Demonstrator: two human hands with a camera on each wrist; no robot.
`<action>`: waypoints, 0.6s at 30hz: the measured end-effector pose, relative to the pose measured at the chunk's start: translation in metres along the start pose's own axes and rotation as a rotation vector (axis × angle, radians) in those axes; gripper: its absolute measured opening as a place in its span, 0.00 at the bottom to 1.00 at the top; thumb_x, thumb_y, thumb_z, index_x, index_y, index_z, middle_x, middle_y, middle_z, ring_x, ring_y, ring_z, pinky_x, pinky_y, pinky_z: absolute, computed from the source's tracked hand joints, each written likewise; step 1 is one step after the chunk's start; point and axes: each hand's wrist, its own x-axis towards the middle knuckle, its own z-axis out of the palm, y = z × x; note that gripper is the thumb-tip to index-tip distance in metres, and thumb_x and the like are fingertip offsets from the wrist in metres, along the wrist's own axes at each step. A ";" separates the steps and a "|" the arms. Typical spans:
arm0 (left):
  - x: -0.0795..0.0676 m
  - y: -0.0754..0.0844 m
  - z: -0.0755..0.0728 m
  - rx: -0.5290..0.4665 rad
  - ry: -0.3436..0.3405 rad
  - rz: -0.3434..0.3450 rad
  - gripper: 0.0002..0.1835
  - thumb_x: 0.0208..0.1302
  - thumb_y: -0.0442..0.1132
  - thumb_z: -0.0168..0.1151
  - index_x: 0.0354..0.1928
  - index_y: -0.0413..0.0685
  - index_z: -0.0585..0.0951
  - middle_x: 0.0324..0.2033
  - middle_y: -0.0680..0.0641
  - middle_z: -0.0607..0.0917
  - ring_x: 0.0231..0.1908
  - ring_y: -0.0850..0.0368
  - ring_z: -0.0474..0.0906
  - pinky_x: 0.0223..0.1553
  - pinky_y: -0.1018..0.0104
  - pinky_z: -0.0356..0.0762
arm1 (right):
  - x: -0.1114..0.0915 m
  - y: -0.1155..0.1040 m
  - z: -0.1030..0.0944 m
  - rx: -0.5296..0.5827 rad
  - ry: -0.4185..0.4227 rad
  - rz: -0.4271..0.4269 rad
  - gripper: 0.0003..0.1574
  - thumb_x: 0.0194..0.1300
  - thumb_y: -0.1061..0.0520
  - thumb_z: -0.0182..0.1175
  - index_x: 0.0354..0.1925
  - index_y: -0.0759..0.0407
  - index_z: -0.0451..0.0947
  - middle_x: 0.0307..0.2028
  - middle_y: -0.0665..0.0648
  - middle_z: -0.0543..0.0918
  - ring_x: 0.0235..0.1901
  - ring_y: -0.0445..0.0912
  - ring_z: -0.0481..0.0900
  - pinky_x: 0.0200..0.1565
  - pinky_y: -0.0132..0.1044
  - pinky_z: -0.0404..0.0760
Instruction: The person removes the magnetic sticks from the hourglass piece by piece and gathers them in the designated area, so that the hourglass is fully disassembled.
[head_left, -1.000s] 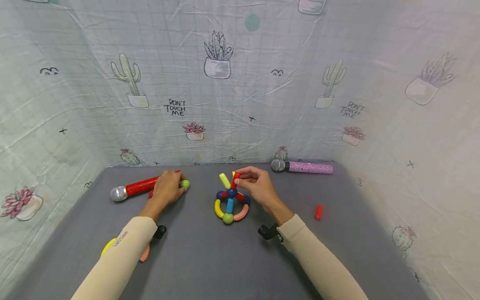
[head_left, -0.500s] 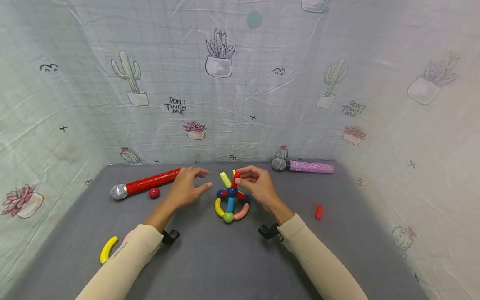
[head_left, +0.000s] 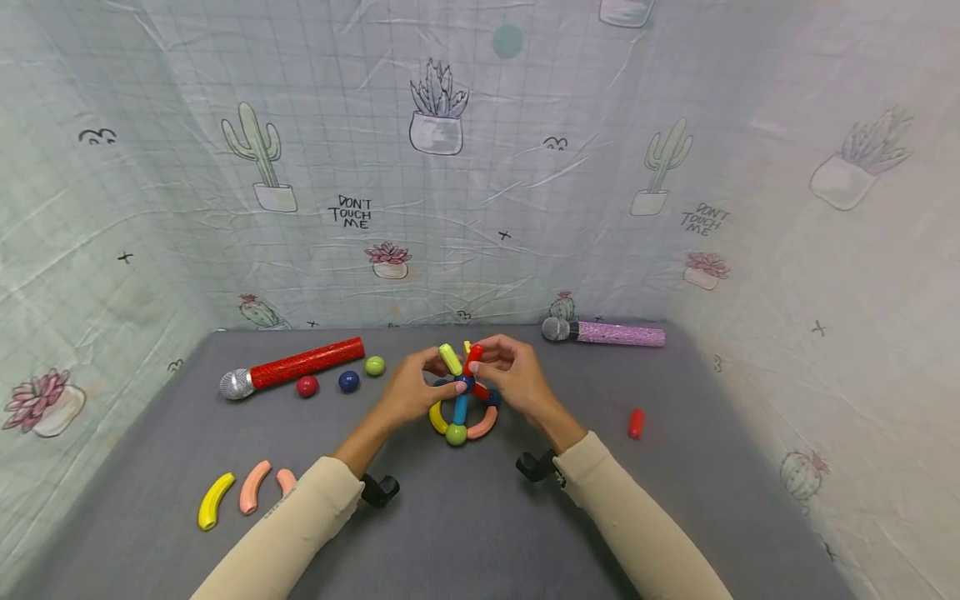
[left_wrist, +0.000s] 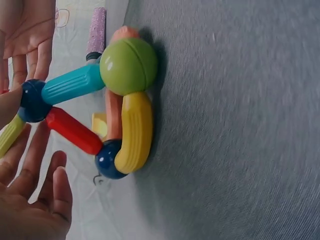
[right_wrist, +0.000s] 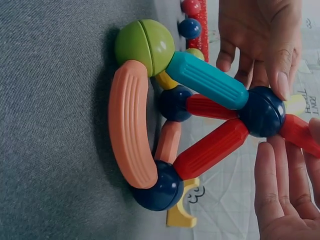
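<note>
A magnetic stick-and-ball frame stands between my hands: a lower ring of curved sticks, sloping straight sticks, and a dark blue ball [right_wrist: 262, 111] at the apex. My left hand [head_left: 408, 392] holds this ball, thumb pressed on it and fingers behind. My right hand [head_left: 517, 375] pinches the upright red stick [head_left: 473, 358] that rises from the ball. A yellow-green stick [head_left: 450, 358] also points up from there. Below, a light blue stick [left_wrist: 73, 84] runs to a green ball [left_wrist: 128, 66] at the ring's front. Yellow [left_wrist: 135, 132] and salmon [right_wrist: 132, 125] curved sticks join the ring's balls.
At the left back lie a red microphone [head_left: 303, 362] and loose red [head_left: 307, 386], blue [head_left: 348, 382] and green [head_left: 375, 366] balls. Yellow [head_left: 216, 502] and salmon [head_left: 255, 487] curved sticks lie front left. A red stick [head_left: 636, 424] and pink microphone [head_left: 618, 334] are at right.
My left hand has left the loose balls by the red microphone and moved right to the frame, now holding its top ball. The right hand keeps its pinch on the red stick.
</note>
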 end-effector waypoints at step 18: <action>-0.005 -0.003 0.010 -0.061 0.013 0.019 0.18 0.68 0.43 0.75 0.57 0.52 0.85 0.50 0.45 0.90 0.54 0.49 0.83 0.47 0.61 0.77 | -0.006 0.008 0.001 0.143 0.049 -0.012 0.21 0.75 0.64 0.64 0.63 0.64 0.72 0.55 0.68 0.80 0.47 0.59 0.92 0.54 0.61 0.86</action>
